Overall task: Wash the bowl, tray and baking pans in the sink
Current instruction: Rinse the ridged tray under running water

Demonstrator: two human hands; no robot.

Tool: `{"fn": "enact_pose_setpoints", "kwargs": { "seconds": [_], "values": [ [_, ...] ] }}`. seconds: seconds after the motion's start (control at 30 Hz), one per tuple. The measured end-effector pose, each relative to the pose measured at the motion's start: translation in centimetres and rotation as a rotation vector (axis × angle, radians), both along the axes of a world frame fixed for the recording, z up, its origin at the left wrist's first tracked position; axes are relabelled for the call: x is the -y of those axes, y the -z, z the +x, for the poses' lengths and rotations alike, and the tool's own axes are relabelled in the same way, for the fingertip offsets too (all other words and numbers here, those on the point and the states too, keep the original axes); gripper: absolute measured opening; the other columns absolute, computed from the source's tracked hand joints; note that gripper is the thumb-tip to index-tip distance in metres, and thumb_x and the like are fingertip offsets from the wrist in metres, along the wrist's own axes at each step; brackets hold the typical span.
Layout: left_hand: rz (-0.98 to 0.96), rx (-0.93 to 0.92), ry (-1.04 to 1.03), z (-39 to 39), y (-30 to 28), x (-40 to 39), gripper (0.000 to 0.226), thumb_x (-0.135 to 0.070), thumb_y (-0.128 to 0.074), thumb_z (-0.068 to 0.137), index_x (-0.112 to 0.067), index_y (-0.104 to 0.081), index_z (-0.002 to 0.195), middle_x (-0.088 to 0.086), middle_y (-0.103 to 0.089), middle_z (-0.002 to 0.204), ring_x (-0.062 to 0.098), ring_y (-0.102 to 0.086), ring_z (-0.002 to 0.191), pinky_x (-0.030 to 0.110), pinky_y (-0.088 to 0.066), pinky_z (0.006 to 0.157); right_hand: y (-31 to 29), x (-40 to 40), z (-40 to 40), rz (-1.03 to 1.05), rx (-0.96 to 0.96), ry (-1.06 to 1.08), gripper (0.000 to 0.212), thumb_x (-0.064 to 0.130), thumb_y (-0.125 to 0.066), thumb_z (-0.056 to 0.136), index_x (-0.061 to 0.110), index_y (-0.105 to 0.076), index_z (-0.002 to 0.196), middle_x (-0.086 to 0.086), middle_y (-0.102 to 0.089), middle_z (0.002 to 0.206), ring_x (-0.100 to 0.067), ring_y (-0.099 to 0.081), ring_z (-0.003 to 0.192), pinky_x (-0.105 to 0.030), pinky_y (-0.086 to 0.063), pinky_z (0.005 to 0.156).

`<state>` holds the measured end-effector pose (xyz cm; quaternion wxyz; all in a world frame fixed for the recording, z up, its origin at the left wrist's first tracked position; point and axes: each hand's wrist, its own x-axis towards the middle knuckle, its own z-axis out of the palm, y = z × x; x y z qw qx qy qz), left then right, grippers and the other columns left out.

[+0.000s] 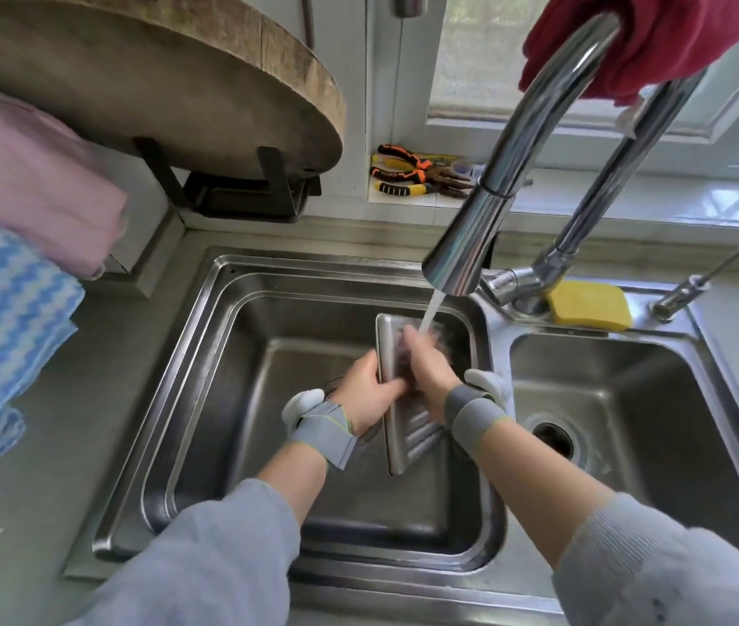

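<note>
Grey sleeves (205,548) fill the near edge of the view, and both forearms reach from them down into the left basin of the sink (205,354), where the work is going on. Wet metal is the main risk, as I judge it: the tray (397,449) is held on edge under the running water (432,309), and a slick rim could slip through a one-sided hold and clatter into the basin, or the stream could glance off the tilted face and splash onto the tabletop (20,512). On the left, the left hand (365,395) has its fingers (397,386) curled round the tray's long left rim, clamping it upright at mid-length. Just right of those fingers, the right hand (426,368) lies against the tray's ribbed inner face, its fingers (410,338) fairly straight and blurred, apparently rubbing the metal directly under the stream; whether they hold a cloth or scrubber I cannot tell. Farther right of both hands, beside the tap (471,228), a yellow sponge (589,305) sits untouched on the sink ledge.
</note>
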<state>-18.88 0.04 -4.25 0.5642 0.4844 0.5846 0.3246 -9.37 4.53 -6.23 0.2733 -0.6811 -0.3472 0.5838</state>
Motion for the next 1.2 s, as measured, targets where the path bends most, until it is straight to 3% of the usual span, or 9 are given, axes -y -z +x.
{"fn": "enact_pose_setpoints", "kwargs": {
  "seconds": [0.1,0.2,0.37,0.57,0.67,0.77,0.9,1.07,1.2],
  "values": [
    [0.044,-0.023,0.059,-0.1,-0.3,0.3,0.035,0.017,-0.059,0.079,0.003,-0.058,0.111,0.01,-0.062,0.097,0.015,-0.057,0.088,0.009,-0.048,0.071,-1.7,1.9,-0.9,0.059,-0.155,0.018,0.052,0.04,-0.033,0.101,0.022,-0.025,0.15,-0.001,-0.037,0.147,-0.021,-0.034,0.139,-0.04,-0.024,0.118],
    [0.105,-0.091,0.204,0.3,-0.8,0.8,0.031,0.012,-0.057,0.079,-0.005,-0.059,0.106,0.005,-0.061,0.092,0.009,-0.053,0.087,0.004,-0.042,0.065,-1.2,-0.1,0.6,-0.008,-0.13,0.113,0.045,0.043,-0.035,0.097,0.023,-0.043,0.136,-0.009,-0.051,0.127,-0.028,-0.052,0.115,-0.04,-0.041,0.102],
    [0.15,-0.147,0.242,1.2,-1.0,0.5,0.028,0.01,-0.049,0.082,0.001,-0.06,0.105,0.005,-0.06,0.095,0.009,-0.051,0.091,0.01,-0.043,0.068,-1.7,-0.5,0.5,0.022,-0.072,0.063,0.073,0.048,-0.038,0.07,0.021,-0.04,0.139,-0.01,-0.044,0.133,-0.03,-0.047,0.122,-0.046,-0.036,0.109],
    [0.098,-0.11,0.351,0.6,-0.6,0.7,0.035,0.015,-0.05,0.078,-0.012,-0.052,0.101,0.007,-0.057,0.091,0.012,-0.051,0.083,0.007,-0.042,0.064,-0.4,-1.8,2.4,-0.078,-0.117,0.188,0.05,0.034,-0.035,0.099,0.018,-0.03,0.147,-0.008,-0.046,0.132,-0.029,-0.048,0.121,-0.041,-0.039,0.103],
    [0.023,-0.078,0.272,0.5,-0.8,-0.2,0.043,0.012,-0.056,0.071,-0.005,-0.056,0.11,0.01,-0.059,0.097,0.016,-0.054,0.092,0.016,-0.048,0.076,-0.5,-0.3,1.1,-0.149,-0.216,0.161,0.046,0.049,-0.037,0.097,0.012,-0.057,0.115,-0.016,-0.06,0.114,-0.028,-0.061,0.102,-0.04,-0.05,0.092],
    [-0.239,0.22,0.016,0.4,-2.0,-1.5,0.038,0.009,-0.046,0.076,-0.003,-0.053,0.112,0.016,-0.059,0.091,0.027,-0.058,0.086,0.042,-0.048,0.077,-1.2,2.0,0.2,-0.13,-0.297,0.023,0.039,0.051,-0.038,0.098,0.02,-0.06,0.107,-0.002,-0.063,0.088,-0.008,-0.063,0.07,-0.02,-0.05,0.059],
    [-0.541,0.544,-0.094,0.6,-3.8,-3.3,0.027,-0.025,-0.03,0.092,-0.011,-0.051,0.08,0.01,-0.053,0.077,0.025,-0.053,0.076,0.036,-0.041,0.073,-2.5,2.4,0.7,-0.014,-0.231,-0.037,0.034,0.044,-0.034,0.101,0.023,-0.06,0.097,0.0,-0.064,0.093,-0.013,-0.058,0.094,-0.022,-0.047,0.086],
    [-0.547,0.533,-0.115,1.5,-3.3,-4.7,0.058,-0.054,-0.023,0.098,-0.011,-0.057,0.115,0.014,-0.06,0.11,0.028,-0.056,0.108,0.04,-0.044,0.088,-3.2,1.1,0.5,0.113,-0.078,-0.129,0.044,0.056,-0.036,0.096,0.026,-0.061,0.118,-0.001,-0.063,0.119,-0.016,-0.059,0.11,-0.035,-0.043,0.104],
    [-0.501,0.559,-0.148,3.3,-2.1,-2.4,0.059,-0.047,-0.017,0.102,-0.011,-0.045,0.139,0.009,-0.051,0.138,0.024,-0.043,0.132,0.034,-0.035,0.109,-3.0,-0.2,1.4,-0.038,-0.21,0.113,0.047,0.056,-0.043,0.094,0.015,-0.066,0.1,-0.01,-0.069,0.093,-0.023,-0.066,0.083,-0.036,-0.054,0.083]
  ]
}}
